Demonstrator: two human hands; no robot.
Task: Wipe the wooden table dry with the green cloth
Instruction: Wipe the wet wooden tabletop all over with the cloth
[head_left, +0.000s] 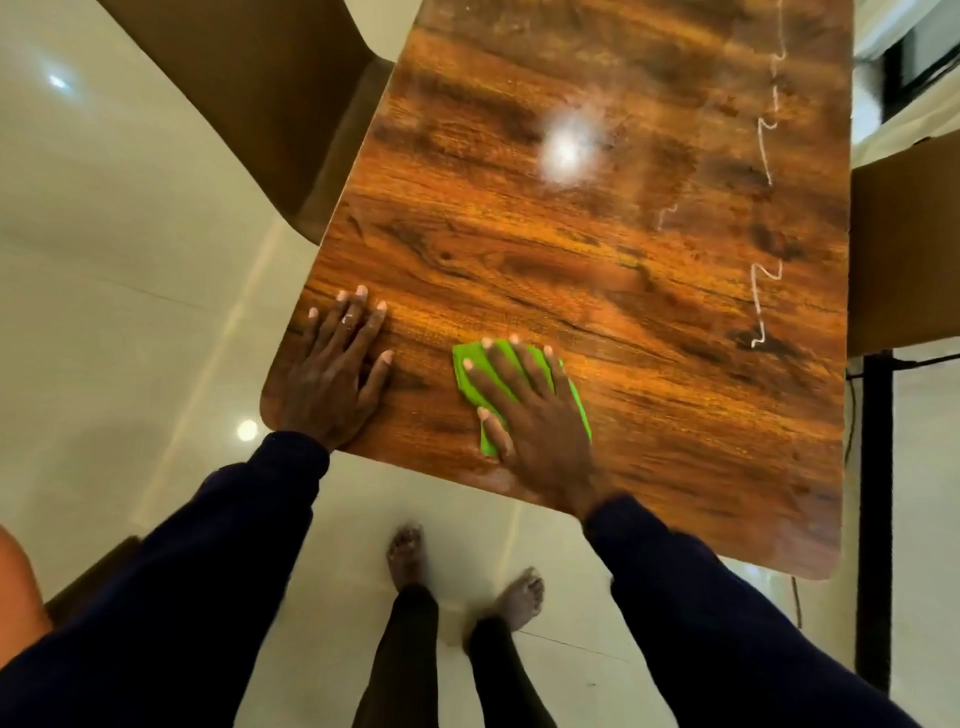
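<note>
while the left hand (332, 374) lies flat on the wooden worktop (623, 260), the right hand (530, 415) presses the green cloth (579, 405) with fingers spread.

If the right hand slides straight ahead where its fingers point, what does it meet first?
Only bare wooden table; the right hand, flat on the green cloth, seems to have a free path. Farther on it probably reaches the table edge beside the chair.

Glossy grained wooden table (597, 270); matt green cloth (581, 410); shiny floor (130, 260).
</note>
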